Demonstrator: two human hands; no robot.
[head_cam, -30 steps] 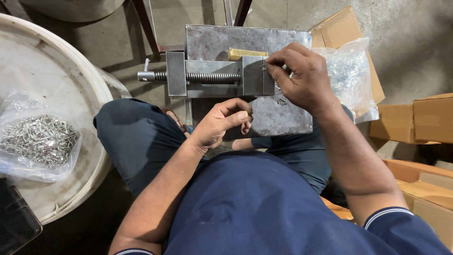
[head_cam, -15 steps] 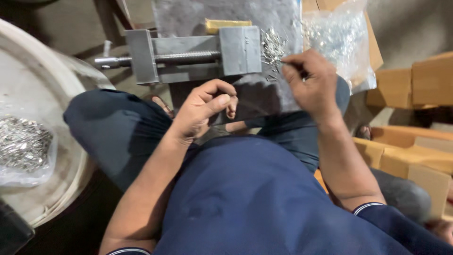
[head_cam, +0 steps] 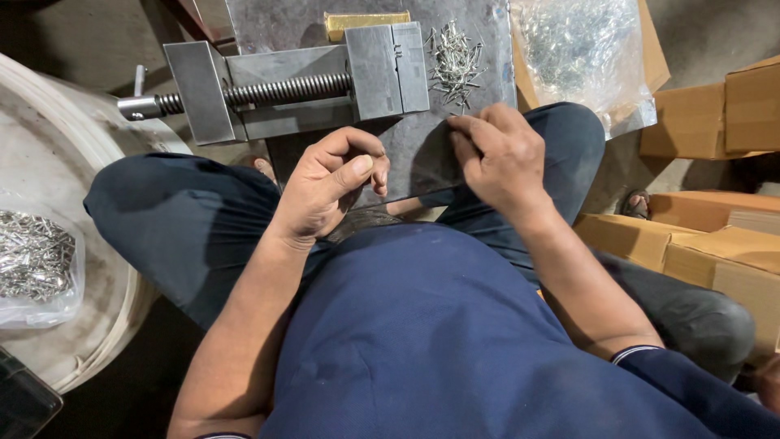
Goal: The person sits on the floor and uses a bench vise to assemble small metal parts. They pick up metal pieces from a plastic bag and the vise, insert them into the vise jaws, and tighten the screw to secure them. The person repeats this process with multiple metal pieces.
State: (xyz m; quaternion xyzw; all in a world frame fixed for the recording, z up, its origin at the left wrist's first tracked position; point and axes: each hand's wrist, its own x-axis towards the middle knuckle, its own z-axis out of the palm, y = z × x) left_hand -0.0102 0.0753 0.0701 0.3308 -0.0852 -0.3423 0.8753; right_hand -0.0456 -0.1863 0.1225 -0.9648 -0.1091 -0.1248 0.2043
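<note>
A grey metal vise [head_cam: 309,85] with a threaded screw lies on a dark steel plate [head_cam: 422,154] between my knees. Beside its jaw block is a small heap of thin metal pins [head_cam: 455,61]. My right hand [head_cam: 496,154] rests on the plate just below that heap, fingers curled, fingertips on the plate; whether it pinches a pin is hidden. My left hand [head_cam: 333,183] hovers over the plate's near edge below the vise, fingers loosely curled with thumb against forefinger, and I see nothing in it. A brass-coloured block [head_cam: 366,23] sits behind the vise.
A clear plastic bag of pins [head_cam: 581,49] lies at the upper right on cardboard boxes [head_cam: 707,122]. More boxes [head_cam: 715,252] stand at the right. At the left, a white round tub [head_cam: 89,268] carries another bag of pins [head_cam: 36,256].
My right hand has come off the vise jaw and dropped onto the plate below the pin heap. The view has moved in closer and shifted. My left hand stays near the plate's front edge.
</note>
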